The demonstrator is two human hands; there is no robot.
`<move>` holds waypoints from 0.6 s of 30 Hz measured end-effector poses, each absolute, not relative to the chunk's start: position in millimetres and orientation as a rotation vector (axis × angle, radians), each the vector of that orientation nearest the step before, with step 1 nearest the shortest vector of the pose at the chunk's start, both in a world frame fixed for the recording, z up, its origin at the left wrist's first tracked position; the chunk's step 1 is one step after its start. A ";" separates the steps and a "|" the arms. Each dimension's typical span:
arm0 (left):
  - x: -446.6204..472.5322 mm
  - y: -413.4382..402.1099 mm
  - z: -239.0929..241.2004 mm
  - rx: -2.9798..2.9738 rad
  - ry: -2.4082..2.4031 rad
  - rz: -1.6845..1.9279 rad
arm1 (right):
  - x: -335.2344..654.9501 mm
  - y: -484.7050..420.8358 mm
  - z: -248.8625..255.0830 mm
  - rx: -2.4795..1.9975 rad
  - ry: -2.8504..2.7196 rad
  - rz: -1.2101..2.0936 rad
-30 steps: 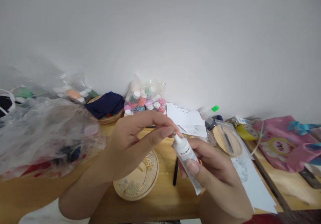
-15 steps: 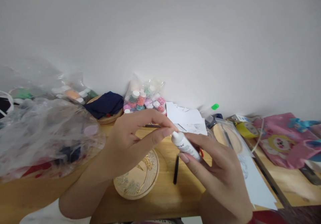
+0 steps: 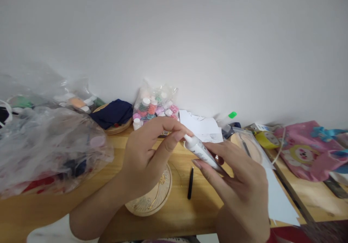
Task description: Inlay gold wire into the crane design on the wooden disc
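My right hand (image 3: 239,185) grips a white glue tube (image 3: 203,154) with dark print, held slanted with its narrow tip (image 3: 188,138) up and to the left. At that tip, the thumb and forefinger of my left hand (image 3: 146,159) are pinched together. Whatever lies between those fingertips is mostly hidden. Below my left hand, a round wooden disc (image 3: 160,203) with a relief pattern and gold-coloured lines rests on the table, partly covered by the hand. Between my hands lies a slim black pen-like tool (image 3: 190,183).
Clear plastic bags (image 3: 54,145) fill the left side. By the wall are a bag of small colourful jars (image 3: 156,107), dark blue cloth (image 3: 112,113) and white papers (image 3: 199,123). To the right lie more paper sheets (image 3: 281,199) and a pink pouch (image 3: 296,152).
The left hand and the tube's tip have risen slightly. My right fingers have shifted along the tube, which has turned a little, so its print shows differently.
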State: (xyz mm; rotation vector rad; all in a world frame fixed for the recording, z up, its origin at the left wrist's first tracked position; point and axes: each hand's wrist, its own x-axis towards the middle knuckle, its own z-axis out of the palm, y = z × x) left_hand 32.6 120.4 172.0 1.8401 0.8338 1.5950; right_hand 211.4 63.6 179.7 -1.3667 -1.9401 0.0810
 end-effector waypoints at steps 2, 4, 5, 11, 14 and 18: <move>34.1 120.4 171.7 1.792 0.791 1.606 | 211.8 63.4 179.7 -1.358 -1.936 0.085; 34.9 121.4 170.7 1.744 0.749 1.604 | 212.0 63.0 179.6 -1.356 -1.928 0.081; 35.3 122.0 170.2 1.725 0.743 1.598 | 212.1 62.7 179.4 -1.358 -1.925 0.076; 34.4 124.2 167.6 1.691 0.747 1.572 | 213.3 62.2 179.8 -1.360 -1.928 0.038; 29.9 125.9 167.7 1.761 0.726 1.539 | 213.9 63.2 182.5 -1.348 -1.939 0.050; 24.0 128.6 169.6 1.823 0.680 1.485 | 214.0 63.5 185.7 -1.317 -1.947 0.093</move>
